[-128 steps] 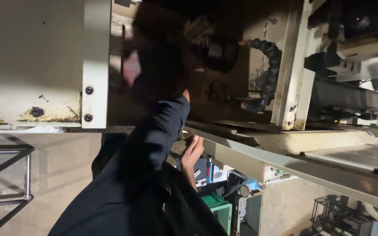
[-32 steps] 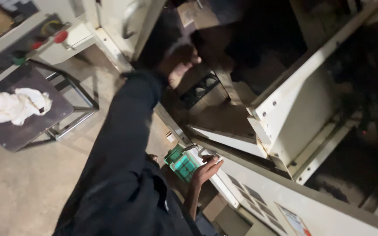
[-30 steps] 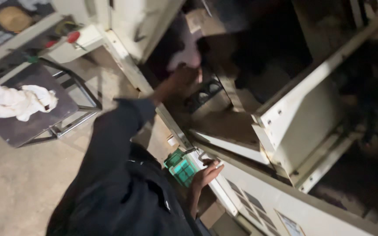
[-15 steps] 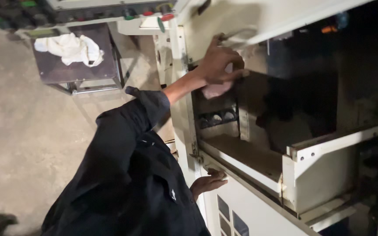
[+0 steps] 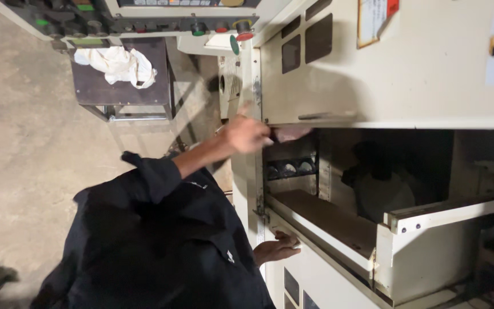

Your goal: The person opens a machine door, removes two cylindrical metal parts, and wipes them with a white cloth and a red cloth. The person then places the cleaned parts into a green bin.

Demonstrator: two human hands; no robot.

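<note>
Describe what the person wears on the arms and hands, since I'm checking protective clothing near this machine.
Both hands are bare: no gloves on the upper hand or the lower hand. The person wears a dark, nearly black long-sleeved jacket; its cuff is pushed back, leaving the forearm uncovered. No watch or rings show.

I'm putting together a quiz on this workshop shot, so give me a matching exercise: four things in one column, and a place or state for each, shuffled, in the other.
Things:
1. left hand
2. right hand
3. white rag
4. red button

Places or states:
A. lying crumpled on the dark stand
B. on the control panel, beside a green one
C. at the upper edge of the machine opening, gripping a pale cloth
D. resting on the lower ledge of the machine front

Pairs: 1-C, 2-D, 3-A, 4-B
</note>
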